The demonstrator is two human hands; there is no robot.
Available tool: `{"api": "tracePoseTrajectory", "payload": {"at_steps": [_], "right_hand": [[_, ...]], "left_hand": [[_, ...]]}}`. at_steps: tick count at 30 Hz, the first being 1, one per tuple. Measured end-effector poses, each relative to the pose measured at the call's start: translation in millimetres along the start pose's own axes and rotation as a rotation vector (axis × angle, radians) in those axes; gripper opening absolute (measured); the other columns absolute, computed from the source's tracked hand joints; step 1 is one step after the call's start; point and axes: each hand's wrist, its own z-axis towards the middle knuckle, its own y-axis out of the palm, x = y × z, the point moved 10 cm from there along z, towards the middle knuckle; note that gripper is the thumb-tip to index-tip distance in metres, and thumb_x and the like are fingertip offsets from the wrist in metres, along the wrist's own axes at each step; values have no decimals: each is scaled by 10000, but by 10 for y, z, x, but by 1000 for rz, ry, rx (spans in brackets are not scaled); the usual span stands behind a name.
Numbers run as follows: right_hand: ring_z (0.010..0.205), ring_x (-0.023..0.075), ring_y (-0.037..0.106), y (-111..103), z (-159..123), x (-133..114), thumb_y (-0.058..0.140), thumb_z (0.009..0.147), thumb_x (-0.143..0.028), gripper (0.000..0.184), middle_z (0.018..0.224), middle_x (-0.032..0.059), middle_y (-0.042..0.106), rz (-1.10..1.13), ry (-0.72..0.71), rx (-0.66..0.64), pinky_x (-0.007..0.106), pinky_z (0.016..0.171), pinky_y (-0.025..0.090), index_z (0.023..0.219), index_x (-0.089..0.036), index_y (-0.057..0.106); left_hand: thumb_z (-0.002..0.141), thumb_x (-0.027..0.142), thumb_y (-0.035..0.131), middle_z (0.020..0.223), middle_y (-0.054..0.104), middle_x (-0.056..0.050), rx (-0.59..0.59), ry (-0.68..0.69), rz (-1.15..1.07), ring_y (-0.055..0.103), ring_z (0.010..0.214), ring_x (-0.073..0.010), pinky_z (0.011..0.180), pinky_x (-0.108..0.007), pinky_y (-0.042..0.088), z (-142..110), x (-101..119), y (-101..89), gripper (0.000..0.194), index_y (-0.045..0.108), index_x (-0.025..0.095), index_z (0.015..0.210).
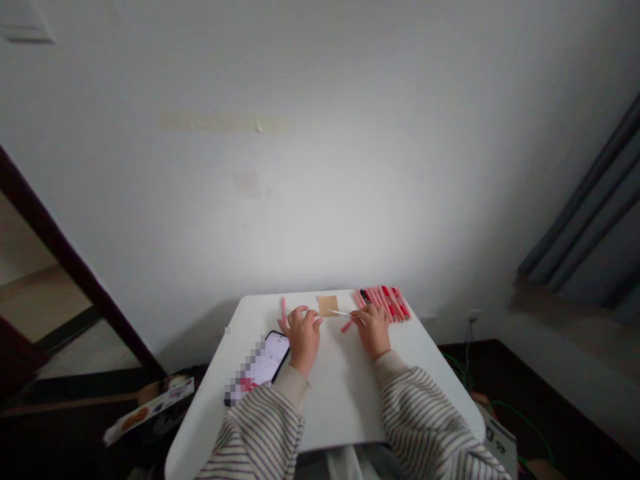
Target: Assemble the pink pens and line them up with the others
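Note:
My right hand (373, 328) is closed on a thin whitish stick (341, 313), perhaps a pen refill. Its tip points left over a square tan paper (327, 305). Just below that hand's fingers lies a short pink-red piece (346, 327). My left hand (303, 333) rests left of the paper with curled fingers pinched together; what they hold, if anything, is too small to make out. Beyond it, a pink pen-like tube (283, 309) lies on the table. A row of several pink and red pens (385, 300), one with a black part, lies at the back right.
A phone (273, 357) with a lit screen lies left of my left hand on the white table (345, 413). The wall (320, 200) stands right behind the table. Boxes (150, 410) are on the floor to the left, green cables (463, 373) to the right.

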Motion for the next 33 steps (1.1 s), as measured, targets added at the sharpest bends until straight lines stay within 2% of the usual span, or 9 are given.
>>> {"api": "tracePoseTrajectory", "payload": {"at_steps": [8, 19, 26, 33], "right_hand": [[938, 200, 435, 2, -2, -3, 619, 854, -312, 124, 881, 34, 587, -21, 2, -3, 351, 870, 259, 903, -303, 732], [929, 200, 425, 40, -12, 28, 617, 857, -314, 126, 886, 34, 581, -25, 1, -5, 356, 872, 254, 907, -310, 732], [927, 198, 430, 39, -12, 31, 620, 855, -318, 123, 891, 31, 582, -29, 0, 0, 356, 871, 256, 910, -313, 729], [938, 196, 438, 28, -6, 40, 634, 846, -318, 109, 907, 22, 595, -50, 20, -4, 362, 897, 238, 897, -325, 730]], "left_hand": [[834, 324, 549, 1162, 564, -63, -19, -16, 106, 454, 1135, -265, 1036, -643, 232, -4, -15, -2, 169, 670, 264, 936], [838, 331, 504, 1111, 575, -104, -29, -19, 268, 448, 1110, -302, 994, -657, 275, -20, -60, 42, 237, 678, 184, 903], [854, 324, 474, 1110, 575, -102, -2, -2, 238, 446, 1102, -296, 988, -647, 290, -8, -40, 8, 242, 675, 193, 885], [838, 328, 534, 1118, 580, -71, -4, 4, 101, 446, 1104, -263, 1007, -563, 289, 10, 5, -40, 167, 659, 245, 911]]}}
